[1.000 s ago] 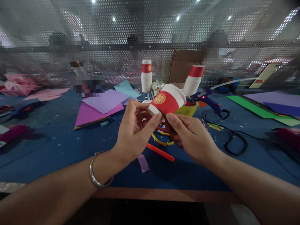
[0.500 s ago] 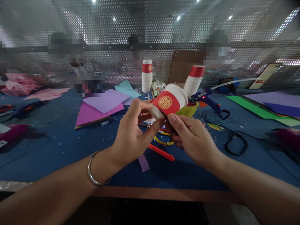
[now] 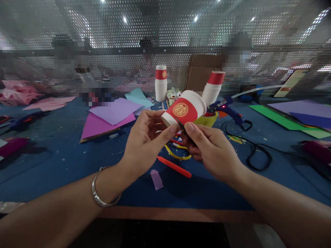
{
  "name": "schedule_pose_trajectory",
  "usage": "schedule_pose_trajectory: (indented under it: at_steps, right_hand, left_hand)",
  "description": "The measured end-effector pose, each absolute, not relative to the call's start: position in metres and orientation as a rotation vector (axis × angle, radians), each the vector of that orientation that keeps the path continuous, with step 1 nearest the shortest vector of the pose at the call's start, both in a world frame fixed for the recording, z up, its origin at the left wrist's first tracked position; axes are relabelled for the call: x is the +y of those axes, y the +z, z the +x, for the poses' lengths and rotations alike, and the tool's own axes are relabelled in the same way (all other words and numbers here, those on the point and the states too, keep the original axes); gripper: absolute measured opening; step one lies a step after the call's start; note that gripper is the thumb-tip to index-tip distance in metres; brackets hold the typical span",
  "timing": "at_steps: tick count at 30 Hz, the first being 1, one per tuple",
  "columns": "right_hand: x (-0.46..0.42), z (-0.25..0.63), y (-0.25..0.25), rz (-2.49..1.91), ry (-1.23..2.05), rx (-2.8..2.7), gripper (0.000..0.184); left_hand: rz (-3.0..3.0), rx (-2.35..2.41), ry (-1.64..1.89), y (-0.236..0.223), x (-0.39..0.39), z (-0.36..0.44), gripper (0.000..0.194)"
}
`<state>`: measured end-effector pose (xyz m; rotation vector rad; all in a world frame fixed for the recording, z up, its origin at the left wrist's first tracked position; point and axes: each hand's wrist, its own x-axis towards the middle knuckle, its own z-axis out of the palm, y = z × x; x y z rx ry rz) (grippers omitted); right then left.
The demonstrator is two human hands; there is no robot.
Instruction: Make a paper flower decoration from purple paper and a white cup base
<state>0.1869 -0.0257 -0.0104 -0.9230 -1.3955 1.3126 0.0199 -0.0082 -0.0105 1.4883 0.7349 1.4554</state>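
A white paper cup with a red band and a round gold emblem [image 3: 190, 107] is held tilted above the table, its rim toward the upper right. My left hand [image 3: 148, 137] grips it near the base, thumb below and fingers behind. My right hand [image 3: 209, 148] is closed around a tool with a narrow dark blade [image 3: 180, 123], which lies against the lower side of the cup. The tool's handle is hidden inside my fingers. Below the hands lie an orange-red marker [image 3: 175, 167], a purple paper scrap [image 3: 156, 179] and a yellow loop [image 3: 176, 154].
Two stacks of paper cups [image 3: 161, 90] [image 3: 212, 92] stand behind. A blue glue gun [image 3: 229, 109] with a black cord [image 3: 269, 156] lies to the right. Coloured sheets lie left [image 3: 113, 112] and right [image 3: 281, 119]. A perforated metal screen [image 3: 165, 31] closes off the back.
The cup has turned slightly in my left hand and shifted a little left. More of the dark blade now shows across its lower side. Both hands keep their grip.
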Motion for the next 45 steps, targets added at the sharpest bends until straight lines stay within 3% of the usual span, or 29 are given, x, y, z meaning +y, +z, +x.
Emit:
schedule_pose_trajectory:
  at_steps: [21, 37, 45]
  right_hand:
    - [-0.030, 0.186, -0.012, -0.938, 1.134, -1.506, 0.052]
    - [-0.033, 0.186, -0.013, -0.923, 1.096, -1.492, 0.047]
    - [-0.032, 0.187, -0.011, -0.879, 1.133, -1.479, 0.046]
  left_hand:
    - [1.696, 0.751, 1.505, -0.002, -0.018, 0.019, 0.031]
    - [1.923, 0.715, 1.586, -0.013, -0.017, 0.018, 0.041]
    - [1.669, 0.647, 1.599, -0.011, -0.012, 0.023, 0.043]
